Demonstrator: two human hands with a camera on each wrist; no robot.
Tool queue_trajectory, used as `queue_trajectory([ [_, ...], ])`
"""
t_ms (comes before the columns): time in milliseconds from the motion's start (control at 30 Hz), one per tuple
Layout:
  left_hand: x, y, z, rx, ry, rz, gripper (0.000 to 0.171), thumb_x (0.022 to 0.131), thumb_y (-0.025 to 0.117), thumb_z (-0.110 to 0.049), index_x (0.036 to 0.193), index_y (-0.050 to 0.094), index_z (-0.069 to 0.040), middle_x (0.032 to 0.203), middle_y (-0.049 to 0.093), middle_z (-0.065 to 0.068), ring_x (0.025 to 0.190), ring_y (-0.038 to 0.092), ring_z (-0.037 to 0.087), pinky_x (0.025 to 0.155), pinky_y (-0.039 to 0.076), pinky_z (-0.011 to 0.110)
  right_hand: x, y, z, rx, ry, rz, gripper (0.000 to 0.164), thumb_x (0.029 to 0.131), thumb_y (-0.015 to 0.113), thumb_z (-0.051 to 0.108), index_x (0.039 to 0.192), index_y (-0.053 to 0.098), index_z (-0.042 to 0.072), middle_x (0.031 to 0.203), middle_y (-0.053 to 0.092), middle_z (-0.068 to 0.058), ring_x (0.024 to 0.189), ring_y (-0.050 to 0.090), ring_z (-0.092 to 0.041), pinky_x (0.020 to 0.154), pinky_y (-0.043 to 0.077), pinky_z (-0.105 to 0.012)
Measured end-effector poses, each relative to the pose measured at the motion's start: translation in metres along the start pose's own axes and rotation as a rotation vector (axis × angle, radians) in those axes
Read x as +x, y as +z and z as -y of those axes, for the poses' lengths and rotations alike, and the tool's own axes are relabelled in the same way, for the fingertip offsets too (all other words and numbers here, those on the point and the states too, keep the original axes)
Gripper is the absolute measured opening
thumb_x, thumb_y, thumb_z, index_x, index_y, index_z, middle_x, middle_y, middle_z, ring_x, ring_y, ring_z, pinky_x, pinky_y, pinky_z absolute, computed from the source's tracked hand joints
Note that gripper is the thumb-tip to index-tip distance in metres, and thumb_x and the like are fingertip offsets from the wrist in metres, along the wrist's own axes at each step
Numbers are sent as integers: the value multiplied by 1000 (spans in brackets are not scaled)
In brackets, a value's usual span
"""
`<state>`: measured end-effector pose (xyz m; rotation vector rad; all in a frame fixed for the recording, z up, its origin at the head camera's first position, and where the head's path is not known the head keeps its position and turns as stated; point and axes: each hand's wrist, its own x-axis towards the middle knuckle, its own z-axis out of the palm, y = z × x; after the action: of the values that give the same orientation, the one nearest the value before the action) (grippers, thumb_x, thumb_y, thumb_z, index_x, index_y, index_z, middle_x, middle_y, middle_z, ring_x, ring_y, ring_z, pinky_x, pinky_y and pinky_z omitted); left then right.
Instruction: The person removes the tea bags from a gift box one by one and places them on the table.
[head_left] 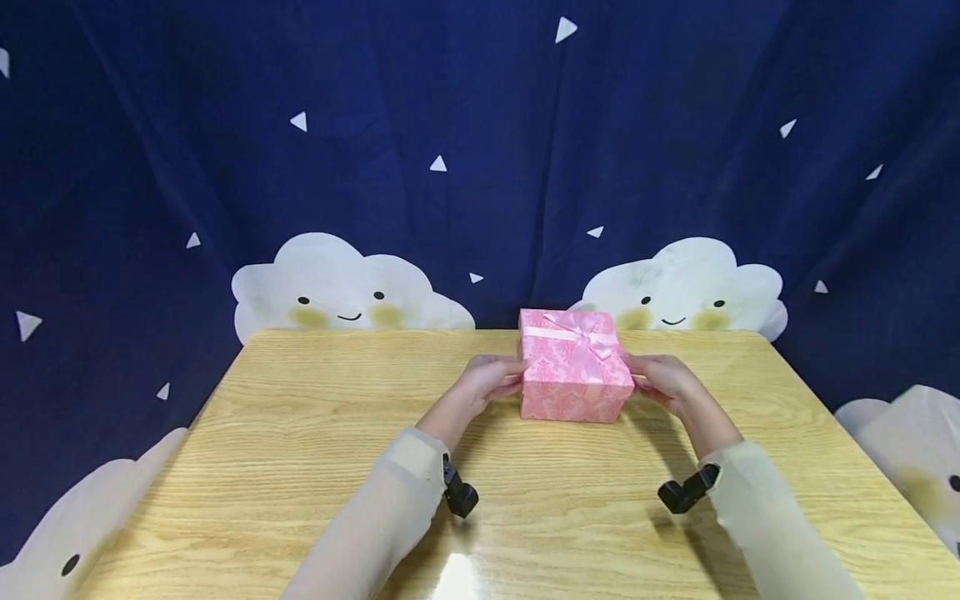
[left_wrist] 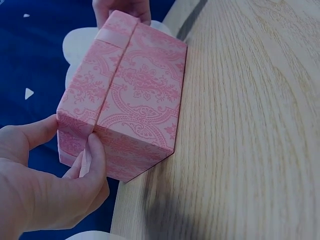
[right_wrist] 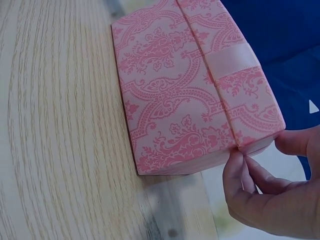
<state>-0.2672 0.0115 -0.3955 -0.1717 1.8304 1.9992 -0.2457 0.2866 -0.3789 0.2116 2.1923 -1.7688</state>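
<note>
A pink damask-patterned gift box (head_left: 558,400) stands on the table near its far edge. Its lid (left_wrist: 85,90) is on, with a pale pink ribbon bow (head_left: 585,335) across the top. My left hand (head_left: 486,377) holds the lid at its left side, thumb at the top edge and fingertips by the seam under the lid's rim. On the opposite side, my right hand (right_wrist: 275,185) pinches the lid the same way, its fingertips right at the seam. A thin dark line marks the seam between lid and box. The box's inside is hidden.
The light wood table (head_left: 315,433) extends around the box. Behind it hangs a dark blue curtain (head_left: 480,150) with white clouds and triangles, close to the table's far edge. Black wrist cameras (head_left: 461,498) sit below both hands.
</note>
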Motion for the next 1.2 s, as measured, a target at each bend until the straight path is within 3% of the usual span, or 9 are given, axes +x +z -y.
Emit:
queue_trajectory([
  [267, -3, -5, 4, 2, -25, 2, 36, 89, 67, -10, 120, 60, 6, 116, 65, 16, 89, 66, 12, 89, 58, 25, -4, 5, -2, -7, 7, 2, 63, 101, 46, 25, 140, 27, -21, 82, 61, 14, 75, 61, 3, 73, 56, -15],
  [533, -9, -10, 3, -11, -14, -1, 32, 90, 66, -8, 117, 62, 7, 110, 67, 14, 87, 65, 11, 86, 59, 23, -3, 10, -1, -11, 0, 0, 61, 101, 46, 23, 140, 28, -20, 87, 61, 11, 77, 62, 3, 75, 56, -15],
  [733, -14, -14, 2, -1, -11, 1, 35, 89, 66, -9, 120, 60, 7, 114, 66, 16, 84, 65, 10, 88, 59, 25, -3, 13, 1, -5, -3, 14, 62, 101, 45, 23, 139, 27, -22, 81, 62, 14, 75, 62, 4, 74, 56, -15],
  [967, -17, -18, 3, -19, -19, 2, 36, 89, 67, -8, 121, 59, 7, 106, 67, 12, 81, 64, 9, 89, 59, 26, -6, 16, 3, 1, -8, 25, 63, 101, 46, 25, 138, 27, -23, 79, 63, 13, 71, 62, 4, 71, 56, -14],
  [1200, -21, -21, 6, -14, 4, 3, 34, 89, 65, -6, 119, 60, 9, 106, 67, 14, 82, 65, 11, 83, 60, 23, -8, 21, 3, 24, -12, 46, 63, 101, 48, 23, 138, 27, -23, 80, 64, 13, 71, 63, 4, 73, 56, -15],
])
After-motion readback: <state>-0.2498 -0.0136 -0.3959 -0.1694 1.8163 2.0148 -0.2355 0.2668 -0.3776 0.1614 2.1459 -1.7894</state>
